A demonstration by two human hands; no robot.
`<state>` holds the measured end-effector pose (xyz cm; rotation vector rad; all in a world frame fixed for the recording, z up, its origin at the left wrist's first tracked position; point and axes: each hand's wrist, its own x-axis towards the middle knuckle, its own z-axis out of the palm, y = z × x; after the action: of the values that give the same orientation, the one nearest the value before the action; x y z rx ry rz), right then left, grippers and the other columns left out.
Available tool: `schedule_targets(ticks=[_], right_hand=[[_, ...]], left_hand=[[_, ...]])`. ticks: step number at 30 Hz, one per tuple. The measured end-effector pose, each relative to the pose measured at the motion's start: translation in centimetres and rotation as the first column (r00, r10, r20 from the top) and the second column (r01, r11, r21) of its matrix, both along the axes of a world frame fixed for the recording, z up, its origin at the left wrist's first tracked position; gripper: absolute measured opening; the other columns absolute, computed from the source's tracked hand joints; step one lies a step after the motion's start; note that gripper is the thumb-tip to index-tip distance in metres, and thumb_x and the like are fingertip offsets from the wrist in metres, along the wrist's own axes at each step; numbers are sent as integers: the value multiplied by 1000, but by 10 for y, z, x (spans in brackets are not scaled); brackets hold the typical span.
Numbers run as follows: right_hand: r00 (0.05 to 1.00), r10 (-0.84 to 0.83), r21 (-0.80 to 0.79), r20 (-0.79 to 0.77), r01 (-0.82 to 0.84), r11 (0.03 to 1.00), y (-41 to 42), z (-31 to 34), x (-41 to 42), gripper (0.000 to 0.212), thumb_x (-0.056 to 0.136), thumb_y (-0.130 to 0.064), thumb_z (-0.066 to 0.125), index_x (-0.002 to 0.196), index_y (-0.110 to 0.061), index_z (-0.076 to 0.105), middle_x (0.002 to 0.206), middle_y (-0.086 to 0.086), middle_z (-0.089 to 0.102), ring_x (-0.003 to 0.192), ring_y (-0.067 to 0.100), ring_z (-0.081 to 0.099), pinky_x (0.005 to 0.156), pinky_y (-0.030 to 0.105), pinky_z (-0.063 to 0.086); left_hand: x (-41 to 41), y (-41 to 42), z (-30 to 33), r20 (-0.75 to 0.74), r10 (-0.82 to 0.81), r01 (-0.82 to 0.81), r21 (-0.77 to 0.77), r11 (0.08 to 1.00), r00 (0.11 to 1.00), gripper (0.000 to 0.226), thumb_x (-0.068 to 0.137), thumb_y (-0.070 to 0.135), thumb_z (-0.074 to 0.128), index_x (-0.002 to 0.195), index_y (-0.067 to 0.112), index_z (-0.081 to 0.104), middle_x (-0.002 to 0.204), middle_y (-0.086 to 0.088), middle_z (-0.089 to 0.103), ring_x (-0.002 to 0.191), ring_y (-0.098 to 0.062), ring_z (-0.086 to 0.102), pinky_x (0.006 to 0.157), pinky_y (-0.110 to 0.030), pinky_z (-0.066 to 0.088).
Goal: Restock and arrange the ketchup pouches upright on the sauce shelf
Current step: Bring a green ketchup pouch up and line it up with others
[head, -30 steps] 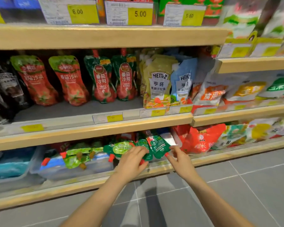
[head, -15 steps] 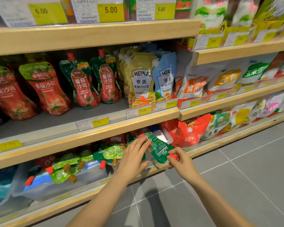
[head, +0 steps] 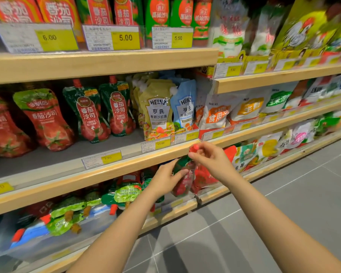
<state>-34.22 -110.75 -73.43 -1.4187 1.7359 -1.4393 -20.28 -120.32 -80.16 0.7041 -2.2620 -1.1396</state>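
Both sets of fingers are closed on one ketchup pouch (head: 183, 178), which I hold in the air in front of the wooden shelf edge (head: 106, 172). With my right hand (head: 213, 162) I pinch its red cap (head: 194, 149) between thumb and fingertips, so the cap sits at the top, just under the 12.00 price tag (head: 159, 143). My left hand (head: 165, 180) grips the pouch lower down from the left side, thumb across the front of the green and red body, the other fingers hidden behind it. The pouch hangs roughly upright, tilted a little with its bottom toward me; its print is blurred.

Up and to the left of my fingers, on the sauce shelf (head: 57, 160), two green ketchup pouches (head: 100, 113) stand upright side by side, with two red pouches (head: 43, 119) further left and yellow and blue Heinz packs (head: 159, 113) straight above my hands. Below and left of my left hand, a clear bin (head: 47, 243) on the bottom shelf holds more pouches lying flat (head: 126, 194), caps pointing outward. Just behind the held pouch is a red bag (head: 205, 178).
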Motion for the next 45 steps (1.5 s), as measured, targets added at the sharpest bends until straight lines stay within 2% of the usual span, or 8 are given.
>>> schedule_targets(ticks=[3, 5, 9, 17, 30, 34, 38, 45], right_hand=[[986, -124, -6, -110, 124, 992, -8, 4, -4, 19, 80, -22, 69, 99, -19, 66, 86, -2, 50, 78, 6, 51, 73, 16, 43], [995, -45, 48, 87, 41, 998, -9, 0, -2, 20, 87, -19, 60, 103, -9, 68, 94, 4, 63, 87, 14, 59, 80, 26, 49], [934, 14, 71, 358, -42, 997, -10, 2, 7, 21, 92, -16, 53, 86, -3, 68, 66, 0, 71, 57, 8, 64, 54, 19, 52], [952, 32, 144, 304, -79, 986, 1, -16, 13, 14, 86, -23, 60, 89, -15, 72, 87, 5, 74, 81, 15, 69, 76, 27, 57], [888, -102, 45, 448, 91, 995, 0, -18, 31, 13, 87, -13, 59, 78, -10, 69, 66, 1, 72, 61, 12, 66, 50, 25, 53], [906, -130, 29, 403, 129, 991, -8, -20, 39, 12, 84, -13, 64, 73, -12, 68, 62, -2, 70, 58, 8, 65, 49, 23, 53], [951, -296, -89, 91, 304, 949, -15, -25, 45, 14, 80, -18, 71, 65, -19, 68, 58, -4, 67, 56, 10, 64, 51, 28, 55], [924, -158, 75, 347, 141, 987, -26, -12, 59, 25, 64, -21, 83, 72, -20, 59, 75, -1, 70, 59, 8, 68, 49, 20, 51]], left_hand=[[8, 2, 17, -4, -122, 119, 257, 959, 993, 16, 90, 34, 55, 106, 32, 59, 101, 12, 67, 96, -6, 64, 79, -18, 53], [16, 7, 23, -30, -175, 176, 326, 929, 984, 11, 90, 33, 55, 100, 35, 59, 99, 14, 68, 93, -3, 66, 75, -17, 53], [31, 19, 16, -105, -117, 150, 413, 898, 988, 7, 90, 31, 56, 94, 34, 62, 83, 20, 71, 80, 5, 66, 62, -8, 48], [48, 22, -7, -112, 66, -12, 424, 906, 991, 17, 89, 39, 52, 85, 31, 66, 82, 13, 72, 78, -3, 68, 63, -12, 49], [50, 24, -16, -124, 49, 11, 441, 898, 991, 14, 77, 31, 72, 90, 31, 66, 90, 11, 73, 83, -7, 70, 66, -18, 54], [55, 19, -15, -100, 90, -46, 376, 925, 991, 11, 76, 35, 72, 86, 35, 67, 87, 13, 73, 81, -6, 70, 67, -19, 55], [61, 18, -16, -113, 143, -92, 367, 926, 983, 9, 76, 35, 73, 81, 38, 66, 76, 20, 71, 74, 0, 69, 57, -11, 50], [58, 22, -23, 9, 138, -136, 255, 957, 990, 21, 70, 42, 75, 87, 34, 67, 84, 13, 72, 73, 3, 68, 64, -15, 53]])
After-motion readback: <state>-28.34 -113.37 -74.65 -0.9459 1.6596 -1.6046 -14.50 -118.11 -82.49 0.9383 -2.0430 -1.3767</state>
